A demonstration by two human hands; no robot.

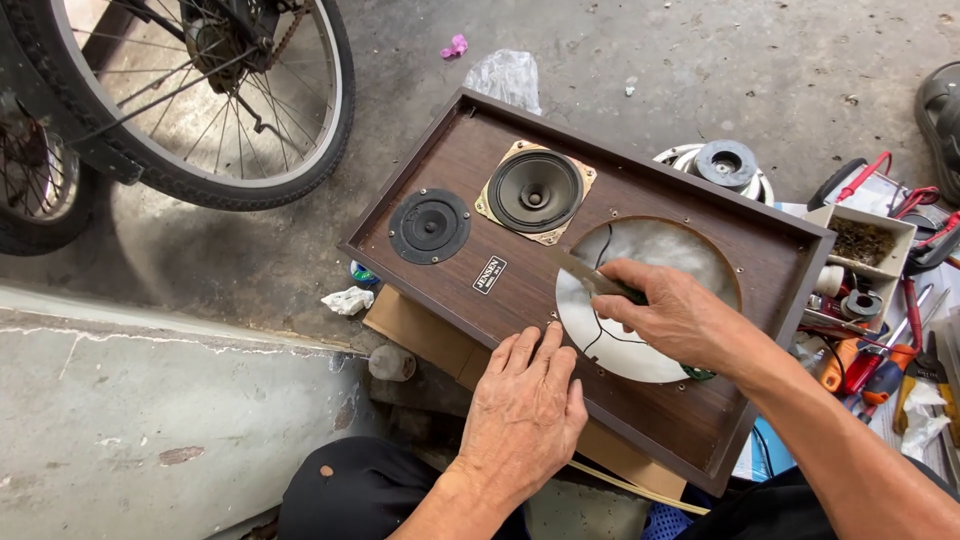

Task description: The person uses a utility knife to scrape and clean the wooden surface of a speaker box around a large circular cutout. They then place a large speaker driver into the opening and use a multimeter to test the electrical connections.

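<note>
**Blade at the edge of the open woofer hole**

A wooden speaker cabinet (640,400) lies face up in the middle of the frame, on a low support over the concrete floor (620,50). Its small tweeter (429,226) and its midrange driver (535,192) are in place, but the big round opening (650,290) at the right of the front panel is empty — only white padding and a thin black wire show inside.

The right hand (680,320) is closed around a green-handled knife (590,278), whose flat blade points to the left edge of the opening. The left hand (525,410) lies open and flat on the panel, at the lower left of the hole, and presses the cabinet down.

The step in hand seems to be work on the rim of the opening, scraping or trimming there. I judge that the next move needs a steady cabinet and a shallow blade angle, clear of the wire and of the left fingers just beside.

A removed woofer (722,165) rests behind the cabinet, upper right. Scattered tools (880,370) lie at the right edge, and a bicycle wheel (190,100) stands in the upper left.
</note>
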